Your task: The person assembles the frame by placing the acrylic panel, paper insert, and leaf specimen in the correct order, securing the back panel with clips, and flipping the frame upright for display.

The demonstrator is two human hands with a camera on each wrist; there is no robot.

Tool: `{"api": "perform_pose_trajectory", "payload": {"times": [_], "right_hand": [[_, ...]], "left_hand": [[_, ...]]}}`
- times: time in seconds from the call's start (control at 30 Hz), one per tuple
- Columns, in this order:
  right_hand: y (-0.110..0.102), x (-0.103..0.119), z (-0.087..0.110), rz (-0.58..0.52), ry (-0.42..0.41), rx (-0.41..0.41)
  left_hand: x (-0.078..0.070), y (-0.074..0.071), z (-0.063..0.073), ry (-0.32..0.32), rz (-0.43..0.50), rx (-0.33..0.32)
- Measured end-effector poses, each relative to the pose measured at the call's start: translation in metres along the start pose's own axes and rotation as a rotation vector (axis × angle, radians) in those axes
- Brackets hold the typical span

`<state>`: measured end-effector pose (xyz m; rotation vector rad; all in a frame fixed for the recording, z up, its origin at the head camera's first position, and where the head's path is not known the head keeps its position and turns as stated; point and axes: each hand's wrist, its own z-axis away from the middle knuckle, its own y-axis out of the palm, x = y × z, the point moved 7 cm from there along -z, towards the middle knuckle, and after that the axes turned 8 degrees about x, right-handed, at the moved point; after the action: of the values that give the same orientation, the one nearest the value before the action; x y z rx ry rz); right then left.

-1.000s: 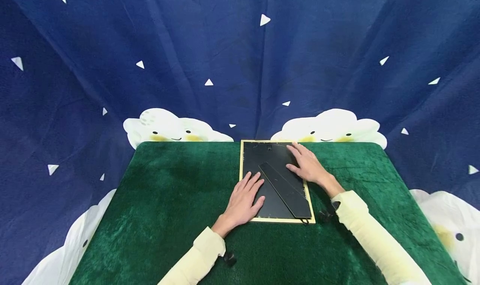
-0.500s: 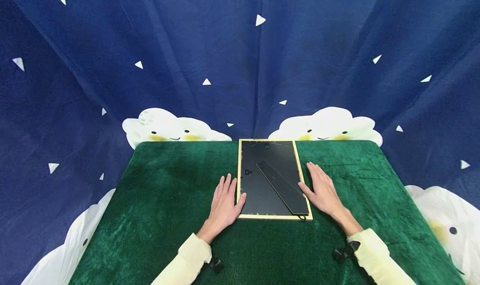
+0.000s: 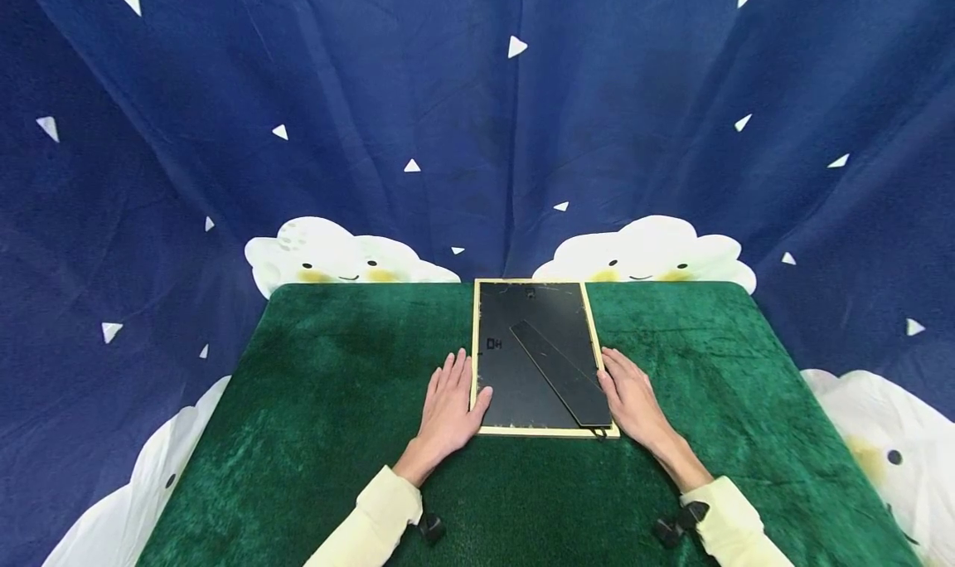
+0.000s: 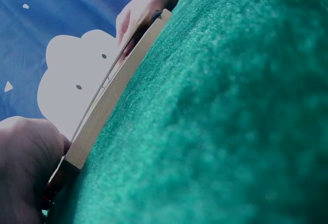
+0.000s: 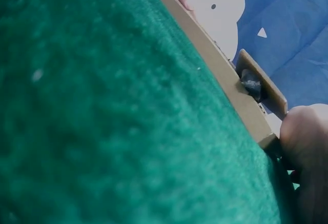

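A picture frame [image 3: 501,393] with a light wooden rim lies face down on the green cloth, its black back upward. The slanting easel leg [image 3: 561,375] rests on the back, raised slightly in the right wrist view. My left hand [image 3: 446,409] lies along the left rim with straight fingers, its thumb over the edge onto the back. On the opposite side my right hand [image 3: 634,401] touches the right rim near the leg's wide end, fingers extended. Both wrist views show the frame's wooden side [image 4: 110,96] close over the cloth, with the fingertips partly hidden behind the near corners.
The green velvety cloth [image 3: 358,368] spreads over the table around the frame. Behind the far edge hangs a blue curtain [image 3: 418,78] with white triangles and smiling clouds. Black wrist straps [image 3: 681,524] sit by the pale yellow sleeves.
Both hands have slid off the frame's back to its sides. Over the last half second the right hand has moved in against the right rim; the left has barely moved.
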<state>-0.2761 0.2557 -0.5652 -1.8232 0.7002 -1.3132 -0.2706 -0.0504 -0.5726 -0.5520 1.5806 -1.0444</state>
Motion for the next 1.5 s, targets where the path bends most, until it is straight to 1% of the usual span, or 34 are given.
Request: {"api": "perform_pose_trajectory", "payload": {"times": [0.07,0.17,0.33,0.5,0.63,0.77,0.87,1.0,1.1,1.2,1.33,1.43,1.5], "right_hand": [[0.001,0.001,-0.001,-0.009,-0.004,0.013],[0.002,0.002,-0.003,-0.027,-0.011,0.028],[0.0,0.004,-0.003,-0.059,-0.023,0.019],[-0.001,0.006,-0.003,-0.093,-0.015,0.016],[-0.001,0.006,-0.003,-0.149,0.003,0.025],[-0.002,0.003,-0.001,-0.226,0.03,0.036],[-0.004,0.002,0.001,-0.274,0.044,0.036],[-0.008,0.002,0.004,-0.317,0.028,0.018],[-0.01,0.003,0.005,-0.36,0.005,-0.008],[-0.011,0.004,0.005,-0.465,-0.027,-0.028],[-0.013,0.006,0.006,-0.609,-0.067,-0.056],[-0.015,0.008,0.007,-0.653,-0.077,-0.076],[-0.015,0.01,0.008,-0.694,-0.079,-0.073]], "left_hand": [[0.0,-0.001,0.0,0.009,0.02,-0.015],[0.002,0.0,0.0,0.013,0.047,-0.02],[0.003,-0.003,0.0,0.028,0.099,-0.03],[0.002,-0.008,-0.001,0.033,0.177,-0.021],[0.001,-0.01,-0.001,0.034,0.23,-0.013],[0.001,-0.011,0.0,0.08,0.276,-0.044],[0.0,-0.013,0.001,0.123,0.285,-0.08],[-0.002,-0.017,0.003,0.181,0.314,-0.137],[-0.003,-0.02,0.004,0.218,0.382,-0.153],[-0.001,-0.02,0.003,0.205,0.462,-0.142],[0.004,-0.021,0.003,0.154,0.505,-0.152],[0.007,-0.023,0.003,0.153,0.531,-0.182],[0.008,-0.025,0.003,0.167,0.569,-0.199]]}}
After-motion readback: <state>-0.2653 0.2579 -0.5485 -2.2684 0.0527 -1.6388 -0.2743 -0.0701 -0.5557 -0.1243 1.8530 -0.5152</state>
